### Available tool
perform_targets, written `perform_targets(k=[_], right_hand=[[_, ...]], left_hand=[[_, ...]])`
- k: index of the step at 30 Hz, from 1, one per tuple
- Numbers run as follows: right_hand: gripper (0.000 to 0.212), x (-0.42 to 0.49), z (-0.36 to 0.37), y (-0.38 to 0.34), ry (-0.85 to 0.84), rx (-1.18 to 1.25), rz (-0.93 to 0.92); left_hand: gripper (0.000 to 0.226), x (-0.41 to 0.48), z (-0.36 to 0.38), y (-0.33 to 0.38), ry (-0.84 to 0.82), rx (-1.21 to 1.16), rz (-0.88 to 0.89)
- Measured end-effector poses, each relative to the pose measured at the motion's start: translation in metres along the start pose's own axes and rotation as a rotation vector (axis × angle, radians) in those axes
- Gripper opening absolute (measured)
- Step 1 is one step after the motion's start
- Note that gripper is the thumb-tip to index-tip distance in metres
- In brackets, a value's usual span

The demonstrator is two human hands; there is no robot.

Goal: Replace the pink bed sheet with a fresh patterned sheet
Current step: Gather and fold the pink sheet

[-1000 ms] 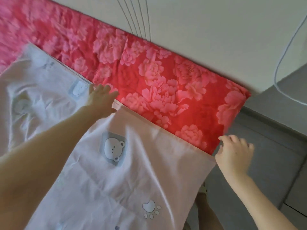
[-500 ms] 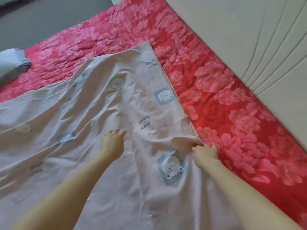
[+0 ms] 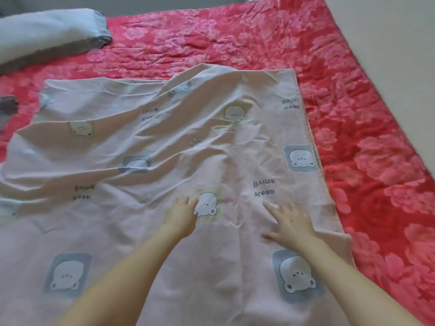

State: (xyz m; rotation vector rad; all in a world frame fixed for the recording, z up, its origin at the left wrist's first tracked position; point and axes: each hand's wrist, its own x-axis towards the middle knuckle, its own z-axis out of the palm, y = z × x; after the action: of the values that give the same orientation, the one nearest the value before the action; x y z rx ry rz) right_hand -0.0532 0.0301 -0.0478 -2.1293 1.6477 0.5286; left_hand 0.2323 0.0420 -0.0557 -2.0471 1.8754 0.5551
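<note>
A pale pink sheet printed with white bear faces and paw prints (image 3: 164, 142) lies wrinkled over most of the bed. Under it a red-pink floral cover (image 3: 353, 114) shows along the far side and the right side. My left hand (image 3: 181, 215) rests flat on the patterned sheet beside a bear print, fingers straight. My right hand (image 3: 289, 224) lies flat on the sheet a little to the right, fingers spread, inside the sheet's right edge. Neither hand grips any cloth.
A grey-blue pillow (image 3: 47, 36) lies at the far left corner of the bed. A pale wall (image 3: 388, 43) runs along the bed's right side. A small dark grey thing (image 3: 8, 107) sits at the left edge.
My view has swung further left along the bed. My right hand let go of the sheet's right edge and now lies flat inside it. My left hand stays flat on the sheet.
</note>
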Motion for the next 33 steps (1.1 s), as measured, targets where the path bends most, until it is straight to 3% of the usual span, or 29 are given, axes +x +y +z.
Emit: perform_targets(k=[4, 7, 9, 11, 13, 16, 17, 19, 25, 28, 31, 33], right_hand=[[0.094, 0.0, 0.05, -0.04, -0.306, -0.183, 0.08], [0.09, 0.021, 0.073, -0.039, -0.214, -0.221, 0.137], [0.083, 0.026, 0.067, -0.038, -0.272, -0.278, 0.133], [0.067, 0.028, 0.063, -0.061, -0.279, -0.393, 0.172], [0.041, 0.025, 0.051, -0.084, -0.141, -0.493, 0.161], [0.009, 0.02, 0.036, -0.153, 0.13, -0.447, -0.069], [0.01, 0.018, 0.032, -0.187, 0.191, -0.433, -0.143], [0.036, 0.01, 0.033, -0.25, 0.248, -0.328, -0.282], [0.061, -0.042, 0.053, -0.452, 0.274, -0.034, -0.795], [0.046, -0.08, 0.07, -0.55, 0.256, -0.062, -0.908], [0.014, -0.102, 0.085, -0.64, 0.25, -0.075, -1.017], [0.025, -0.113, 0.102, -0.705, 0.181, -0.064, -1.015]], left_hand=[[0.051, -0.016, 0.017, -0.039, -0.024, -0.059, -0.018], [0.047, -0.029, 0.027, -0.099, 0.03, -0.101, -0.12], [0.044, -0.049, 0.04, -0.142, 0.035, -0.185, -0.204], [0.04, -0.088, 0.058, -0.192, 0.089, -0.29, -0.343], [0.033, -0.121, 0.071, -0.224, 0.146, -0.331, -0.497], [0.03, -0.181, 0.09, -0.267, 0.228, -0.414, -0.697], [0.031, -0.206, 0.1, -0.285, 0.259, -0.434, -0.766], [0.032, -0.246, 0.115, -0.314, 0.323, -0.486, -0.894], [0.029, -0.357, 0.164, -0.396, 0.46, -0.753, -1.362], [0.02, -0.398, 0.198, -0.443, 0.46, -0.969, -1.597], [0.025, -0.41, 0.227, -0.498, 0.512, -1.162, -1.638], [0.03, -0.409, 0.243, -0.543, 0.54, -1.306, -1.613]])
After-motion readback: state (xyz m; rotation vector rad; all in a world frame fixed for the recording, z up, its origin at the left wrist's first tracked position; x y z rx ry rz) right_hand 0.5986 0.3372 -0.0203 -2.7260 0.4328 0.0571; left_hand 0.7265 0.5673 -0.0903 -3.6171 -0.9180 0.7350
